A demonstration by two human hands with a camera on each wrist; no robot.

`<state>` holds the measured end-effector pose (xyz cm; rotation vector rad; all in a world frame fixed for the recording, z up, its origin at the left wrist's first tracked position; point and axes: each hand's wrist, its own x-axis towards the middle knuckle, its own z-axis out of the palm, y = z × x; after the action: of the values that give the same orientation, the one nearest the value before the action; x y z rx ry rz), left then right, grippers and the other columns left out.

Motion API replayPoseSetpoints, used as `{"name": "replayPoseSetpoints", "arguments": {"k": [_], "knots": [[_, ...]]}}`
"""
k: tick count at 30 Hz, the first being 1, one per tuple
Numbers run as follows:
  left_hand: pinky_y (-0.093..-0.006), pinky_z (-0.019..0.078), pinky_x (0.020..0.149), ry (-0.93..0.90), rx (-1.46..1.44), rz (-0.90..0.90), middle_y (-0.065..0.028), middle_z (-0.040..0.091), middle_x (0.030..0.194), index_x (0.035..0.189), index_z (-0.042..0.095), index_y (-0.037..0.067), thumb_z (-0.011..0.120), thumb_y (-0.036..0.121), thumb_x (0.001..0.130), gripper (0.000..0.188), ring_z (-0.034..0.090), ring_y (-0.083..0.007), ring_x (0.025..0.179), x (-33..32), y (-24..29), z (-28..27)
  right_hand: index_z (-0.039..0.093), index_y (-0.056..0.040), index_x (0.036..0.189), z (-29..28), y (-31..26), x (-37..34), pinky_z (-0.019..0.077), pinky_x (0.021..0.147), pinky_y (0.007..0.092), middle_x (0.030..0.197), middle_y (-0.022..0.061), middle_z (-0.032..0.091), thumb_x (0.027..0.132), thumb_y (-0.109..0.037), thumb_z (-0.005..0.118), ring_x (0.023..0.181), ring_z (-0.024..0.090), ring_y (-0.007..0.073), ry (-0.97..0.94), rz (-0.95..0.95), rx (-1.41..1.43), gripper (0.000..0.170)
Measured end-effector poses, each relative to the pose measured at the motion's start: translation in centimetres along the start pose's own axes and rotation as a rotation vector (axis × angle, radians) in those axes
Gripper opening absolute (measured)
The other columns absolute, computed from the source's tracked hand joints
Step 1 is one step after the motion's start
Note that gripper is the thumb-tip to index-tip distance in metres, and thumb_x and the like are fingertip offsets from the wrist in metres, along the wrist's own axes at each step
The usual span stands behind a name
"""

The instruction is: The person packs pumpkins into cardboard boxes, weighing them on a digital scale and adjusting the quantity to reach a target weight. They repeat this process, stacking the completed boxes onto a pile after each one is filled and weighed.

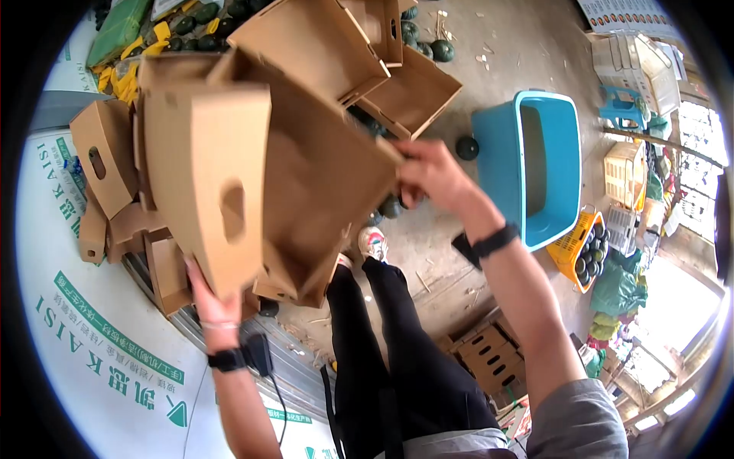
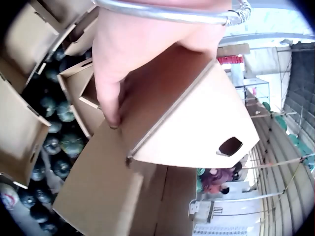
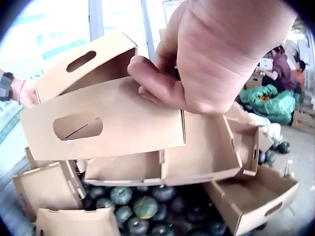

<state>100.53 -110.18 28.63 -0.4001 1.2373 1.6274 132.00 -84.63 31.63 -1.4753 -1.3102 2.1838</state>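
Both hands hold one open cardboard box up and tilted, with an oval handle hole in its end panel. The left hand grips the lower edge of that panel; in the left wrist view its fingers bend over the cardboard edge. The right hand pinches the rim at the opposite end, and in the right wrist view its curled fingers lie over the top of the other handled panel. Below the box, dark green pumpkins lie on the floor, partly hidden by it.
More open cardboard boxes lie beyond the held one, and others lean at the left by white printed panels. A blue tub stands at the right, beside a yellow crate of pumpkins. People sit in the background.
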Motion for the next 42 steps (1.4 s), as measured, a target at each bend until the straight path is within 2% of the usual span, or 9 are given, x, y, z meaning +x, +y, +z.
{"name": "replayPoseSetpoints", "arguments": {"k": [6,8,11,17,20,28,32,36,42], "knots": [[-0.0517,0.031,0.108,-0.066,0.231,0.077,-0.0121,0.04,0.14,0.141,0.032,0.01,0.053,0.046,0.092,0.063,0.036,-0.0319,0.131,8.9,6.6,10.6,0.055,0.0049,0.107,0.3,-6.7,12.3,0.0581,0.067,0.0363,0.087,0.0149,0.063,0.087,-0.005,0.056,0.071,0.065,0.0231,0.116,-0.338,0.12,0.022],[-0.0484,0.033,0.107,-0.221,0.369,0.139,-0.0141,0.044,0.136,0.14,0.033,0.007,0.053,0.044,0.092,0.063,0.039,-0.0296,0.13,10.9,7.8,10.3,0.037,-0.003,0.137,0.5,-9.1,14.0,0.0524,0.08,0.0425,0.106,0.0168,0.059,0.09,-0.014,0.056,0.092,0.061,0.0297,0.103,-0.385,0.341,0.052],[-0.0404,0.0428,0.098,-0.315,0.593,0.122,-0.0128,0.055,0.124,0.132,0.043,0.008,0.058,0.037,0.09,0.053,0.048,-0.025,0.122,11.1,6.5,5.6,0.048,-0.0013,0.115,0.9,-7.0,13.7,0.0546,0.07,0.0373,0.09,0.0132,0.062,0.09,-0.012,0.054,0.078,0.064,0.025,0.163,-0.425,0.29,0.028],[-0.0372,0.05,0.08,0.192,0.692,-0.327,-0.0031,0.061,0.11,0.128,0.05,0.017,0.062,0.028,0.087,0.044,0.061,-0.0199,0.096,5.2,-4.1,-13.8,0.058,-0.0053,0.075,3.0,16.0,8.2,0.0427,0.045,0.0284,0.065,0.0031,0.057,0.083,-0.011,0.059,0.054,0.052,0.0113,0.15,0.229,-0.271,0.01],[-0.0317,0.0487,0.062,0.198,0.675,-0.52,0.0004,0.06,0.088,0.106,0.056,0.016,0.066,0.026,0.082,0.028,0.06,-0.0135,0.077,0.2,-9.0,-23.5,0.064,-0.0048,0.077,2.7,36.2,7.4,0.0497,0.045,0.0344,0.065,0.0087,0.063,0.085,-0.04,0.054,0.052,0.062,0.0234,-0.046,0.494,-0.858,0.037],[-0.0374,0.052,0.079,0.458,1.002,-0.553,-0.0122,0.058,0.113,0.127,0.047,0.005,0.069,0.019,0.079,0.055,0.06,-0.0255,0.099,-7.2,-15.6,-29.4,0.057,0.0007,0.101,14.6,53.5,11.3,0.0473,0.045,0.0396,0.079,0.0101,0.058,0.079,-0.038,0.068,0.059,0.057,0.0233,0.421,0.696,-0.04,0.046],[-0.0471,0.026,0.11,0.444,1.917,0.187,-0.0267,0.035,0.139,0.14,0.028,-0.004,0.074,0.015,0.07,0.086,0.033,-0.0422,0.127,-1.4,-11.2,-37.0,0.06,0.0027,0.095,13.8,48.7,12.3,0.0581,0.051,0.0332,0.078,0.0121,0.063,0.082,-0.015,0.063,0.065,0.066,0.0222,0.259,0.686,-0.181,0.022],[-0.0484,0.0353,0.102,0.535,2.029,0.524,-0.0274,0.043,0.126,0.139,0.03,0.005,0.074,0.013,0.069,0.084,0.038,-0.0438,0.122,8.0,-1.4,-29.5,0.059,0.0048,0.079,11.5,42.2,9.2,0.0471,0.04,0.0279,0.065,0.0076,0.058,0.078,-0.009,0.064,0.051,0.057,0.0143,0.299,0.494,-0.236,0.015],[-0.049,0.0494,0.086,0.358,2.279,-0.173,-0.023,0.054,0.115,0.128,0.039,0.007,0.066,0.019,0.078,0.058,0.058,-0.041,0.102,15.0,2.5,-25.8,0.064,0.0057,0.093,4.6,32.8,4.7,0.0546,0.052,0.0288,0.081,0.0111,0.066,0.078,-0.008,0.062,0.064,0.066,0.0196,0.515,0.365,-0.051,0.021]]}}
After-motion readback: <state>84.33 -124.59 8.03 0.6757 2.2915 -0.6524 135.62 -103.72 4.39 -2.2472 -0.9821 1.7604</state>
